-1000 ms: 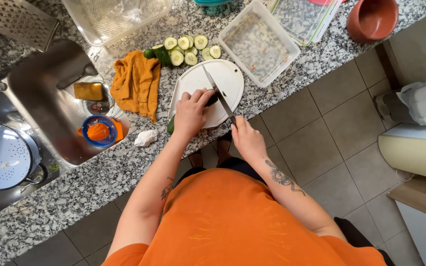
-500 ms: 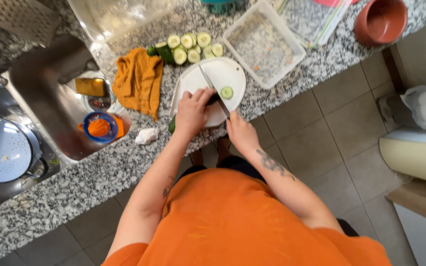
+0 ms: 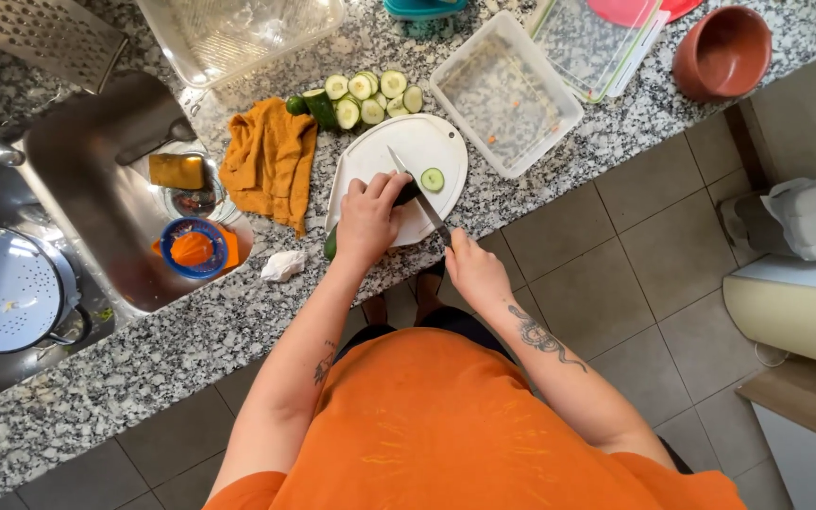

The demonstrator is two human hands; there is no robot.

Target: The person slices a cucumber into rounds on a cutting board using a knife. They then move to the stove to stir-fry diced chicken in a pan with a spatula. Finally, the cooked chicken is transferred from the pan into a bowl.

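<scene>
Cutting surface: white board [image 3: 399, 156] on speckled granite desk [image 3: 238, 321].
Left hand [image 3: 368, 219]: clamped over cucumber [image 3: 406, 194].
Right hand [image 3: 472, 269]: closed around knife [image 3: 417, 194].
Nearby: sink [image 3: 96, 179], orange cloth [image 3: 269, 161].

Dressed in a loose, bright orange short-sleeved cotton shirt [image 3: 455, 425], creased in fine radiating folds below the neck. Bare from the sleeve hems down to both hands. Marked with a dark, winding line tattoo [image 3: 542, 337] along the right forearm, right of the shirt, and a smaller dark tattoo [image 3: 324, 362] on the left forearm, just left of the shirt. No rings, watch or bracelets visible.
</scene>
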